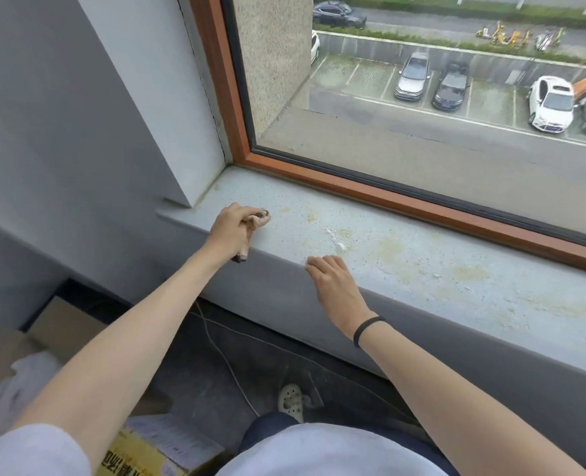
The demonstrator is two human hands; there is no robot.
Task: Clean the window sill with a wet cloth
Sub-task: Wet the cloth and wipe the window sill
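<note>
Left fingers are curled tight round a small rolled cloth, pinkish with dark ends. One end pokes out toward the glass and the other shows below the palm. I can't tell from here whether it is wet. The left hand sits on the window sill at its left end, near the wall corner, with the cloth tip on or just above the surface.

Right fingers are loosely curled and hold nothing, their tips resting on the sill's front edge. The right hand looks like a brace, and there is a black band on the wrist.

Between and beyond the hands the sill is dirty: yellowish stains, fine specks and a white crumbly patch. The stains run on rightward along the wooden window frame.

Step, as I judge it: wiping is only just starting at the left corner, and most of the sill is unwiped.

The next move likely calls for opening the cloth out flatter for more contact. Then press down and drag it rightward through the crumbs and stains, taking care not to push debris off the front edge. The right hand would need to shift out of the path.
</note>
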